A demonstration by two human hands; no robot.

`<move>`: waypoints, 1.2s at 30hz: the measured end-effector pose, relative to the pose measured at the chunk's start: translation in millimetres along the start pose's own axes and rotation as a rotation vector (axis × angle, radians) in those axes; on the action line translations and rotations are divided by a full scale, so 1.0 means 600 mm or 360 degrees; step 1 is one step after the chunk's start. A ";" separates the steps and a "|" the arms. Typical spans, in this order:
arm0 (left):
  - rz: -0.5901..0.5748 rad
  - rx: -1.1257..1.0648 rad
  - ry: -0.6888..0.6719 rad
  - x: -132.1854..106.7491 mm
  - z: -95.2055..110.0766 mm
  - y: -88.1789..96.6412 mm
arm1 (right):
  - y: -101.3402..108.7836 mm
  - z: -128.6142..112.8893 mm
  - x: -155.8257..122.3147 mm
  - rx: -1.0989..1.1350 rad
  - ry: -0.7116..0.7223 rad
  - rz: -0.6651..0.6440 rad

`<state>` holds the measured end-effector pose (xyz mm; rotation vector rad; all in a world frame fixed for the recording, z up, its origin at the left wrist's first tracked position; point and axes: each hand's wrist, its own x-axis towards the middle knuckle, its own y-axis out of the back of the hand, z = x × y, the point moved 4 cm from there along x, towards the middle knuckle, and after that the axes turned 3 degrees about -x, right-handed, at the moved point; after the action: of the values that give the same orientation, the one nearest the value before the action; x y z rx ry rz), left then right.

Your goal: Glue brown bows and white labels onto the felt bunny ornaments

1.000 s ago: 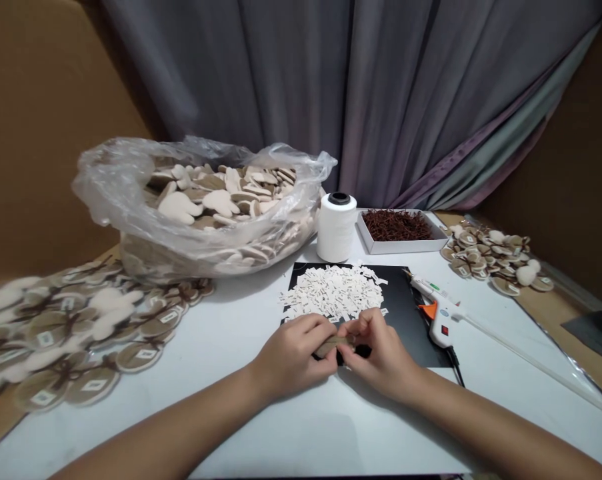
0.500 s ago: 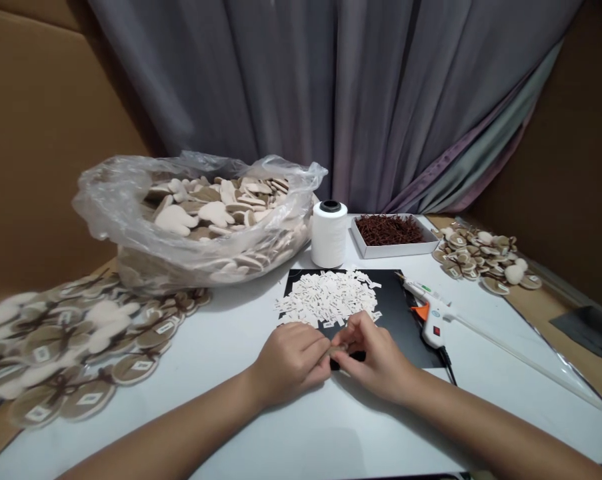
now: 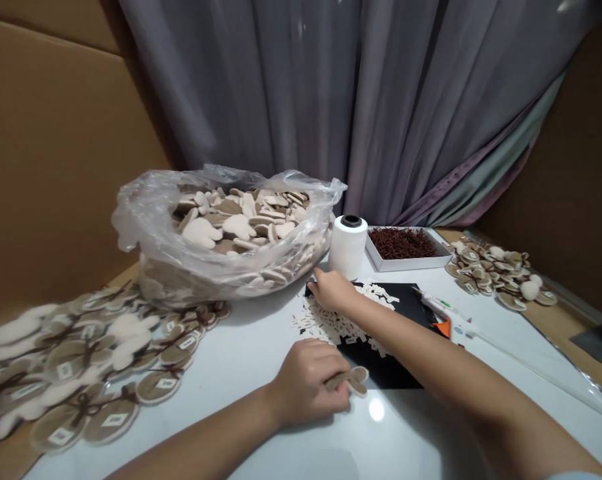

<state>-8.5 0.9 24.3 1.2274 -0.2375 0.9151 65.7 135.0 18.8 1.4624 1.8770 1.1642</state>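
Note:
My left hand (image 3: 313,377) is closed near the front of the white table. From its fingers sticks a small brown-and-cream felt cutout (image 3: 358,381) with two ear-like lobes. My right hand (image 3: 333,291) reaches forward over a pile of small white printed labels (image 3: 325,323) on a black mat (image 3: 405,373). Its thumb and forefinger look slightly apart, with nothing visible between them. Just beyond that hand stand a white thread spool (image 3: 348,250) and an open clear plastic bag (image 3: 145,207) full of felt cutouts. The right forearm covers part of the mat and labels.
Labelled felt cutouts with brown bows (image 3: 113,420) spread along the left. More finished pieces (image 3: 495,270) lie at the far right. A white box (image 3: 405,265) holds dark red-brown strands. A glue gun (image 3: 445,307) with a long glue stick rests right of the mat, partly hidden.
My right hand has let go of the felt cutout and moved forward and left over the labels. My left hand still holds the cutout. The view has shifted slightly.

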 end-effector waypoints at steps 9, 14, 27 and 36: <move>0.0022 -0.0033 0.0030 0.000 0.000 0.000 | 0.026 0.023 -0.053 0.0959 -0.0231 0.0287; 0.0022 0.0012 -0.0001 0.001 -0.004 0.000 | 0.032 0.030 -0.116 0.1552 -0.0363 0.0297; -0.0064 0.0016 0.0607 0.005 -0.030 0.007 | 0.036 0.013 -0.226 0.1926 -0.0416 0.0003; -0.0054 -0.0063 0.0636 0.006 -0.030 0.005 | 0.055 -0.004 -0.260 0.1004 -0.0019 0.0058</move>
<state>-14.0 18.3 22.1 0.9844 0.0836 1.0983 129.5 -10.7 29.1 1.8121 2.3408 0.5840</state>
